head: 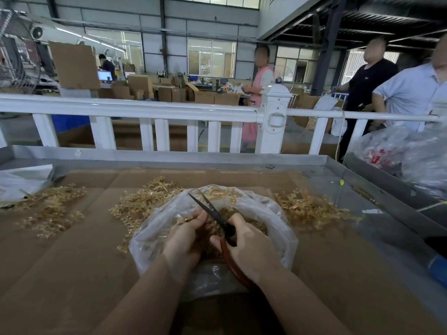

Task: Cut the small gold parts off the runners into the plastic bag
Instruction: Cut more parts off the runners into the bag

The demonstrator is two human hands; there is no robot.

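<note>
Nearest the camera, two bare forearms reach forward over the brown cardboard sheet (79, 257) that lines the metal work tray (338, 165). The right hand (251, 250) has its fingers curled round the reddish-brown handles of a pair of scissors (217, 217); the dark blades stand slightly parted, pointing up and away to the left over the bag. The left hand (186, 240) is clenched around a gold runner (182, 221) — only a short bit of it shows past the fingertips, just beside the blades.

Both hands sit over the open mouth of a clear plastic bag (273, 213), its rim rolled down, which rests on the cardboard in the middle of the tray. Inside it lies a heap of cut gold parts (256, 229), partly hidden by the hands.

Around the bag lie piles of gold runners — one to the left (48, 211), one behind and left of the bag (145, 201), touching its rim, and one to the right (309, 209).

At the tray's far left corner lies another clear bag (17, 182); to the right, beyond the tray wall, are bulging plastic sacks (411, 153).

Past the tray runs a white railing (145, 110). Beyond it, a workshop floor holds stacked cardboard boxes (145, 88), and several people stand there.
</note>
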